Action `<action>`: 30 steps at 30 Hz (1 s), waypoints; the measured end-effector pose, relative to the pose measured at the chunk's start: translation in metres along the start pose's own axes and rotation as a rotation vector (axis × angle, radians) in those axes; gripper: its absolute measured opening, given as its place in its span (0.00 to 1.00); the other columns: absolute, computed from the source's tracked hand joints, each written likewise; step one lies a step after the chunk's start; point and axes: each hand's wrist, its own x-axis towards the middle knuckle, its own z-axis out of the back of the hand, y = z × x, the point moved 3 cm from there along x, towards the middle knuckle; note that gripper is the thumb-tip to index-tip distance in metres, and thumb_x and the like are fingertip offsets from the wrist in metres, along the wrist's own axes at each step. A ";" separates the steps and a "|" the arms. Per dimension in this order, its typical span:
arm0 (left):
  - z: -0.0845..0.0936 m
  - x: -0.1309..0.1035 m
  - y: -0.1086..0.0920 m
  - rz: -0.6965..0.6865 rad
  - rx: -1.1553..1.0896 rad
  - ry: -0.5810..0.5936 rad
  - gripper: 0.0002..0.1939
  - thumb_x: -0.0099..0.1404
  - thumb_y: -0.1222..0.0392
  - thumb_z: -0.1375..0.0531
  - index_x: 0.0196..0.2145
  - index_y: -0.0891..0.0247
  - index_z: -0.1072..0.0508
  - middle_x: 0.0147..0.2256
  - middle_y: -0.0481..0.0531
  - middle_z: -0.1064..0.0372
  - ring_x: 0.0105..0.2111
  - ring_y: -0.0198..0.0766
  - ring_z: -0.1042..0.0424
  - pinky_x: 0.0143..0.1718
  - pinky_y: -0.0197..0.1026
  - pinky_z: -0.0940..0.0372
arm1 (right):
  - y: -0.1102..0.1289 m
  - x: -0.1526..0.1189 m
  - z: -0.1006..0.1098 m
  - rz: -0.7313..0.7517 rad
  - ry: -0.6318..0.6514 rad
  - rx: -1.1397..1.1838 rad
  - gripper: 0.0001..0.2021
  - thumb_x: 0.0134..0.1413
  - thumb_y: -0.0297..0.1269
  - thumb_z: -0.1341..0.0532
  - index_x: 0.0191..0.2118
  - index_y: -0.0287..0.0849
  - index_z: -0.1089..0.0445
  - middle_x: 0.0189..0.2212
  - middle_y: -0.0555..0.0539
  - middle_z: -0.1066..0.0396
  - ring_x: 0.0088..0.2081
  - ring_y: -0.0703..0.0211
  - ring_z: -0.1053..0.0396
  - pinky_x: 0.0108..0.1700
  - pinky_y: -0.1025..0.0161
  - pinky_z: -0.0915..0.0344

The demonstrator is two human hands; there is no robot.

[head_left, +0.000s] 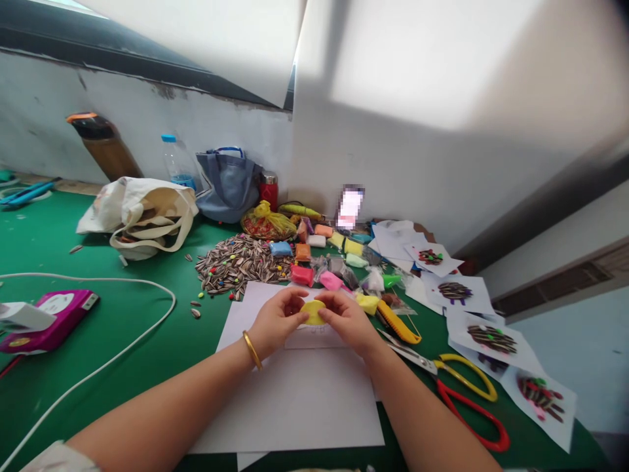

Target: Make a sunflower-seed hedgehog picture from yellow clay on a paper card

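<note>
A flattened piece of yellow modelling clay (pixel 313 313) is pinched between the fingers of my left hand (pixel 281 316) and my right hand (pixel 344 318). Both hands hold it just above a small white paper (pixel 309 339) with faint drawn lines, partly covered by my fingers. Under that lie larger white sheets (pixel 295 400). Beyond my hands are a pile of striped sunflower seeds (pixel 240 262) mixed with coloured beads and several small packs of coloured clay, among them a red one (pixel 301 275) and a pink one (pixel 331 280).
To the right lie a yellow utility knife (pixel 399 322), scissors (pixel 432 364) with yellow and red handles, and several seed-decorated cards (pixel 491 337). A white cable (pixel 122 357) crosses the green table at left. Bags, including a blue one (pixel 228 187), and a phone (pixel 350 206) stand along the wall.
</note>
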 end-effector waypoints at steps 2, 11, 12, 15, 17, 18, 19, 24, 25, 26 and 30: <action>0.001 0.001 0.001 0.003 0.018 0.007 0.20 0.53 0.59 0.36 0.44 0.63 0.31 0.33 0.49 0.31 0.33 0.36 0.29 0.32 0.38 0.32 | -0.002 0.002 0.004 -0.006 -0.028 -0.083 0.12 0.50 0.42 0.36 0.41 0.43 0.29 0.35 0.49 0.28 0.37 0.59 0.31 0.40 0.61 0.35; 0.017 0.009 0.009 -0.115 0.511 -0.021 0.14 0.60 0.63 0.43 0.44 0.62 0.28 0.40 0.55 0.27 0.40 0.42 0.28 0.43 0.46 0.32 | -0.008 0.005 0.013 -0.051 -0.048 -0.288 0.10 0.49 0.40 0.37 0.36 0.41 0.28 0.32 0.49 0.28 0.33 0.59 0.32 0.36 0.61 0.36; 0.017 0.010 0.010 -0.117 0.545 -0.005 0.14 0.60 0.64 0.44 0.44 0.62 0.27 0.40 0.55 0.27 0.40 0.42 0.28 0.43 0.46 0.32 | -0.008 0.004 0.013 -0.059 -0.044 -0.289 0.10 0.48 0.40 0.37 0.36 0.41 0.28 0.32 0.49 0.28 0.33 0.59 0.32 0.37 0.61 0.36; 0.015 0.009 0.009 -0.119 0.646 0.043 0.15 0.60 0.66 0.45 0.45 0.62 0.27 0.40 0.54 0.27 0.40 0.42 0.28 0.44 0.46 0.32 | -0.010 0.004 0.012 -0.108 -0.023 -0.292 0.11 0.48 0.41 0.37 0.37 0.41 0.29 0.33 0.49 0.28 0.33 0.59 0.32 0.37 0.62 0.36; 0.014 0.008 0.009 -0.118 0.707 0.063 0.15 0.61 0.66 0.45 0.45 0.62 0.27 0.40 0.54 0.27 0.40 0.41 0.28 0.45 0.46 0.32 | -0.011 0.005 0.012 -0.133 -0.005 -0.291 0.12 0.48 0.40 0.38 0.38 0.41 0.29 0.33 0.49 0.28 0.33 0.59 0.32 0.37 0.62 0.36; 0.014 0.008 0.008 -0.118 0.730 0.068 0.16 0.61 0.67 0.46 0.45 0.63 0.27 0.40 0.54 0.27 0.40 0.41 0.28 0.46 0.45 0.33 | -0.011 0.005 0.012 -0.140 0.000 -0.287 0.12 0.48 0.40 0.38 0.38 0.41 0.29 0.33 0.49 0.28 0.33 0.59 0.32 0.37 0.63 0.35; 0.013 0.008 0.008 -0.118 0.747 0.072 0.16 0.61 0.67 0.46 0.46 0.63 0.27 0.40 0.54 0.27 0.40 0.41 0.28 0.46 0.45 0.33 | -0.012 0.005 0.012 -0.145 0.003 -0.286 0.12 0.48 0.40 0.38 0.38 0.41 0.29 0.33 0.49 0.28 0.33 0.59 0.32 0.37 0.63 0.35; 0.013 0.009 0.008 -0.133 0.803 0.087 0.15 0.61 0.67 0.46 0.45 0.62 0.27 0.41 0.53 0.27 0.40 0.40 0.28 0.46 0.43 0.33 | -0.017 0.005 0.015 -0.148 -0.035 -0.432 0.10 0.48 0.38 0.39 0.38 0.41 0.29 0.31 0.50 0.29 0.31 0.60 0.33 0.34 0.63 0.36; 0.013 0.009 0.007 -0.139 0.817 0.091 0.15 0.61 0.67 0.46 0.45 0.62 0.27 0.41 0.53 0.27 0.40 0.40 0.28 0.46 0.43 0.33 | -0.018 0.005 0.015 -0.148 -0.039 -0.472 0.10 0.48 0.38 0.39 0.38 0.41 0.29 0.30 0.50 0.29 0.31 0.60 0.33 0.34 0.63 0.37; 0.012 0.008 0.006 -0.147 0.832 0.095 0.14 0.61 0.67 0.46 0.44 0.63 0.27 0.40 0.53 0.27 0.40 0.40 0.28 0.46 0.43 0.33 | -0.018 0.005 0.015 -0.148 -0.042 -0.507 0.10 0.49 0.37 0.39 0.38 0.42 0.29 0.30 0.50 0.29 0.30 0.60 0.33 0.33 0.63 0.37; 0.011 0.006 0.002 -0.169 0.890 0.108 0.12 0.62 0.68 0.45 0.41 0.63 0.26 0.39 0.53 0.27 0.40 0.40 0.29 0.44 0.42 0.34 | -0.015 0.003 0.013 -0.131 -0.045 -0.610 0.10 0.50 0.36 0.41 0.39 0.43 0.29 0.30 0.51 0.29 0.29 0.61 0.34 0.32 0.64 0.39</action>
